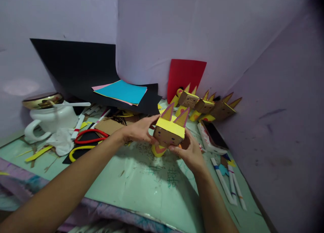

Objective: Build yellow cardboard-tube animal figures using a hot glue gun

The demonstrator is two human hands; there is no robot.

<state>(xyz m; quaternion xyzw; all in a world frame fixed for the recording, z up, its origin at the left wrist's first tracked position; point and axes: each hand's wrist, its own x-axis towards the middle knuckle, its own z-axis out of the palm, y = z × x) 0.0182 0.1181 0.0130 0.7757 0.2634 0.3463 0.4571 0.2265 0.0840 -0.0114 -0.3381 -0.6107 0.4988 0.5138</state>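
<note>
A small cardboard figure (167,134) with a drawn face, a yellow top and two pointed ears edged in purple is held above the middle of the table. My left hand (142,130) grips its left side, fingers behind and thumb near the lower edge. Around its right side is my right hand (188,150), the thumb on the lower front edge. A yellow rounded piece with an orange shape (158,151) shows just under the box; whether it is joined to the box is unclear.
Similar cardboard figures (188,99) stand behind, before red paper (186,74). Markers (223,180) and a phone (214,135) lie right. Left are red-handled scissors (91,131), a white cup (52,120) and paper scraps. Coloured sheets (123,91) lie on black paper (149,96).
</note>
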